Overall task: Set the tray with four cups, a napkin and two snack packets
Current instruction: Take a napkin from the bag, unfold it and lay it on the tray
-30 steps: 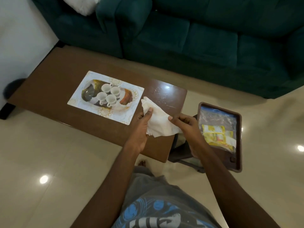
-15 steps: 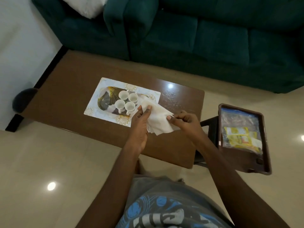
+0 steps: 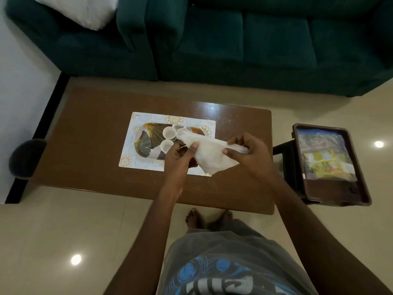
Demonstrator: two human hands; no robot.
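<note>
A patterned tray (image 3: 146, 143) lies on a white placemat (image 3: 136, 124) on the brown coffee table (image 3: 91, 145). Small white cups (image 3: 169, 132) stand on the tray; three show, and my hands hide the rest. I hold a white napkin (image 3: 210, 158) above the tray's right half. My left hand (image 3: 180, 156) pinches its left edge and my right hand (image 3: 248, 152) grips its right corner. The napkin hangs in a triangle. Snack packets (image 3: 325, 162), yellow and clear, lie on a dark brown tray (image 3: 361, 188) to the right of the table.
A dark green sofa (image 3: 234, 43) with a white cushion (image 3: 80, 9) runs along the far side. The brown tray rests on a dark stool (image 3: 285, 162) beside the table. My bare feet (image 3: 208, 218) stand at the table's near edge. A dark round object (image 3: 25, 158) sits at left.
My hands have carried the napkin left over the tray's right side and pulled it into a triangle. The view has shifted, so the table sits more central.
</note>
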